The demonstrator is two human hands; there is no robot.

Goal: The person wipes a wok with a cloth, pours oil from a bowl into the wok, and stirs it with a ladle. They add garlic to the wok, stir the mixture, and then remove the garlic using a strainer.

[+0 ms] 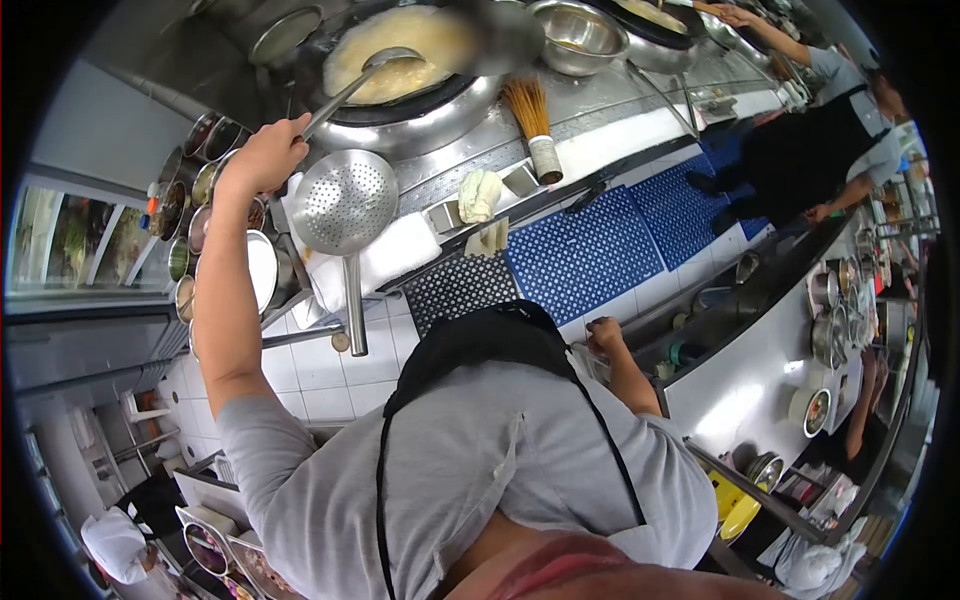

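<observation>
My left hand (pixel 268 155) is wrapped round the handle of a metal ladle (pixel 345 92). The ladle's bowl rests in pale, frothy liquid (pixel 365 48) inside a large wok (pixel 385 112) on the range. Just below that hand lies a round perforated skimmer (pixel 346 200), its handle pointing toward me. Low at my right side, my right hand (pixel 603 335) is closed by the edge of the counter behind me. What it holds, if anything, is too small and partly hidden to make out.
A bamboo wok brush (pixel 542 155) and a crumpled cloth (pixel 480 195) sit along the range's front edge. Beyond the wok stands a steel bowl (pixel 575 35). Several seasoning pots (pixel 180 258) line my left. Blue mats (pixel 585 250) cover the floor; a co-worker (pixel 810 150) stands to the right.
</observation>
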